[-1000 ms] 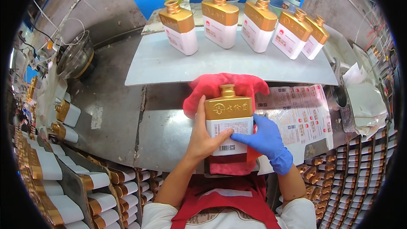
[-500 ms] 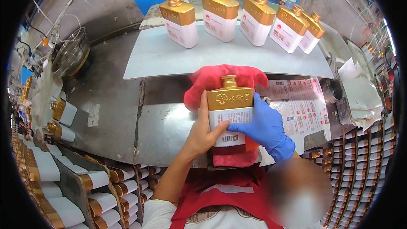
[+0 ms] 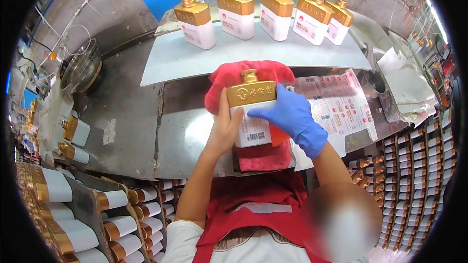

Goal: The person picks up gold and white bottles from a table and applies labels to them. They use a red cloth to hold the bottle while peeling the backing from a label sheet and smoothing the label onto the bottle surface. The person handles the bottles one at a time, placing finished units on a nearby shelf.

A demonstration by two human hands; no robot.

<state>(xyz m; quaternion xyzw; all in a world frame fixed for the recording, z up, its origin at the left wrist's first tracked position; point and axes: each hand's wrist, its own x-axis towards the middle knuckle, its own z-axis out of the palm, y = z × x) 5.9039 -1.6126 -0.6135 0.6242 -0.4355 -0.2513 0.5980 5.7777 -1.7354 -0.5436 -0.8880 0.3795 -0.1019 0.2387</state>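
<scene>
A flat white bottle [image 3: 249, 129] with a gold shoulder and neck leans back on a folded red cloth [image 3: 265, 159]. My bare left hand [image 3: 225, 125] grips its left edge, the thumb resting on the front. In a blue glove, my right hand [image 3: 296, 121] holds the right edge, its thumb laid across the printed label on the white front. An orange-red flat piece [image 3: 279, 136] shows below the gloved palm, beside the bottle; whether that hand holds it I cannot tell. The right fingers behind the bottle are hidden.
Several similar bottles [image 3: 236, 22] stand on a pale board [image 3: 190, 63] at the back. A label sheet [image 3: 336, 104] lies right of the cloth. Racks of bottles [image 3: 414, 180] fill both lower sides. A metal bowl [image 3: 84, 65] sits far left, a metal cup [image 3: 374, 84] at right.
Both thumbs have moved up the bottle's front, the right one sliding higher across the label. The whole view has shifted slightly, so the board and bottles appear higher and farther left.
</scene>
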